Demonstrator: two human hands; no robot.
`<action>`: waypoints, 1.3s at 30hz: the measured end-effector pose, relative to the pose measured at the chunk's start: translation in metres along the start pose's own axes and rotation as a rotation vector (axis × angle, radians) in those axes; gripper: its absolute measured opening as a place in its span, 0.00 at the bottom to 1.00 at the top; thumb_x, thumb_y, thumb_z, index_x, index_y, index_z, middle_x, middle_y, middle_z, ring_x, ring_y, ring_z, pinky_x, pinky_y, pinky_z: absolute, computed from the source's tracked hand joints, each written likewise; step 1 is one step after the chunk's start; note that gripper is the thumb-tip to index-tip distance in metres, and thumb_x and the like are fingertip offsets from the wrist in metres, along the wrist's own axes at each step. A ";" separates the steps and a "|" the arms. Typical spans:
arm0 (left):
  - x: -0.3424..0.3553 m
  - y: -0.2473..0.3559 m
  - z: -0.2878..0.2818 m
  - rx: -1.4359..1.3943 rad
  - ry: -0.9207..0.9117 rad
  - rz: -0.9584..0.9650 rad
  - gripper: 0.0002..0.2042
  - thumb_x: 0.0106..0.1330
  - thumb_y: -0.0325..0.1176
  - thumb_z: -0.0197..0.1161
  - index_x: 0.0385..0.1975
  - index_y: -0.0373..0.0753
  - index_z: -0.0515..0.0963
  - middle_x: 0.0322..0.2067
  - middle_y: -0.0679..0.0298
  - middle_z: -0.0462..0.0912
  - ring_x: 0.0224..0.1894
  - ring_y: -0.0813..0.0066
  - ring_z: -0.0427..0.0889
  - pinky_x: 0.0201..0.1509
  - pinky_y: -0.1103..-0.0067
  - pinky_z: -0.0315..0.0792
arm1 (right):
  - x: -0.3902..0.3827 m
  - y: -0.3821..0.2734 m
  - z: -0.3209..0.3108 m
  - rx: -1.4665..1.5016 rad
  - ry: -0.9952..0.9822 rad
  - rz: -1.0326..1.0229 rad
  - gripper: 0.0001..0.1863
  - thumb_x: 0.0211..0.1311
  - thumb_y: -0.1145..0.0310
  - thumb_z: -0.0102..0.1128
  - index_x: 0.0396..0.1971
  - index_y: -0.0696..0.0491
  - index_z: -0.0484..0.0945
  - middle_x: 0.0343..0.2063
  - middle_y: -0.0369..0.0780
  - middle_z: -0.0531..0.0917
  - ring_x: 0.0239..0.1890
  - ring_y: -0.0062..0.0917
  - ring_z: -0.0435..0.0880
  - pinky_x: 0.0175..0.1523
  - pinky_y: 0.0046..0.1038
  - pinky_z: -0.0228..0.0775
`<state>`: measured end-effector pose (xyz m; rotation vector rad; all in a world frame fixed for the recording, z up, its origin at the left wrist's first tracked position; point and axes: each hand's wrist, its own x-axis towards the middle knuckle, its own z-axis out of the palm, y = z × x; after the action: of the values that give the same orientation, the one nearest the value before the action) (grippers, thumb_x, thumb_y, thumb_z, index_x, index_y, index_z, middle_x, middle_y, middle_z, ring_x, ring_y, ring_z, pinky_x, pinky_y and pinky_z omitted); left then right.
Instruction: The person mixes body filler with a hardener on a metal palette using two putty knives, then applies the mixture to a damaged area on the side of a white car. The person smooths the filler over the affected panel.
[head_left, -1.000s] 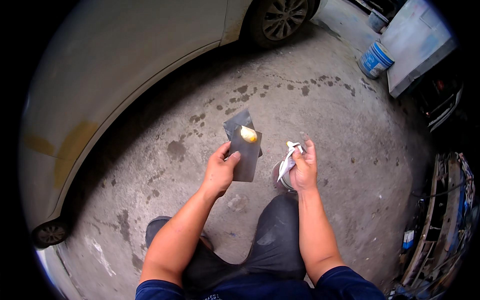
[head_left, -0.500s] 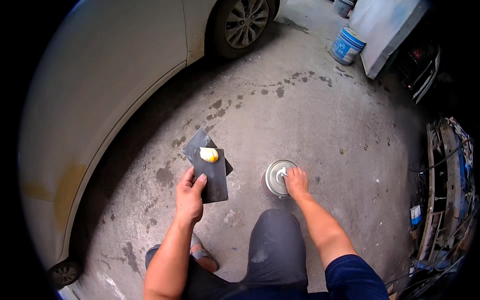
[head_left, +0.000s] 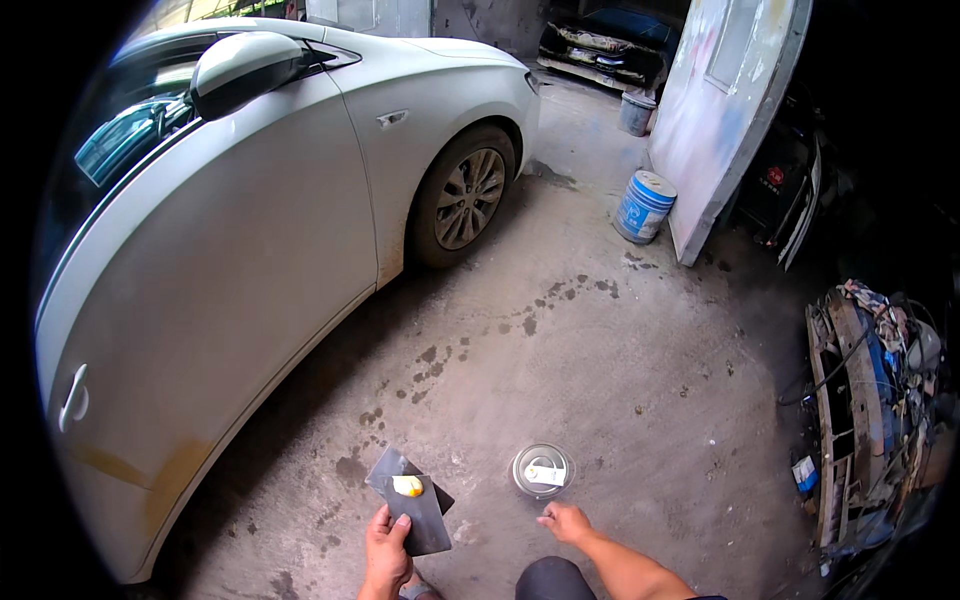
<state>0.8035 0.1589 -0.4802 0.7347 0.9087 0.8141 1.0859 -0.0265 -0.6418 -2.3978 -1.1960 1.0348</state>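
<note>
My left hand (head_left: 386,548) grips two flat dark putty spreaders (head_left: 428,522), thumb on top and fingers beneath. The upper one lies crosswise over the other and carries a dab of white and yellow putty (head_left: 408,486). On the floor to the right stands a round metal can (head_left: 520,470) with its lid on. A small white tube (head_left: 546,475) lies across that lid. Just below the can, my right hand (head_left: 567,522) is apart from it with the fingers curled together; whether anything small is inside them is hidden.
A white car (head_left: 230,220) with tan patches low on its door fills the left. Ahead stand a blue and white bucket (head_left: 644,207), a leaning panel (head_left: 725,120) and a grey bucket (head_left: 636,112). Car parts (head_left: 865,400) are heaped at the right. Dark stains spot the concrete floor.
My right hand has drawn back from the can lid, and the white tube now lies on it. The view has tilted up, showing more of the car. My left hand still holds the spreaders.
</note>
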 end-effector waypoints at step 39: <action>-0.517 0.296 -0.024 -0.321 -0.162 0.302 0.22 0.69 0.29 0.55 0.62 0.36 0.64 0.55 0.63 0.74 0.56 0.77 0.73 0.62 0.74 0.67 | -0.442 -0.509 -0.152 1.057 -0.891 -0.584 0.18 0.58 0.74 0.63 0.48 0.61 0.71 0.43 0.44 0.80 0.45 0.29 0.81 0.51 0.29 0.76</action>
<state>0.5047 -0.1281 -0.0512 0.6507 0.5100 1.1202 0.7153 -0.0418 -0.0588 -0.7168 -1.0117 1.8987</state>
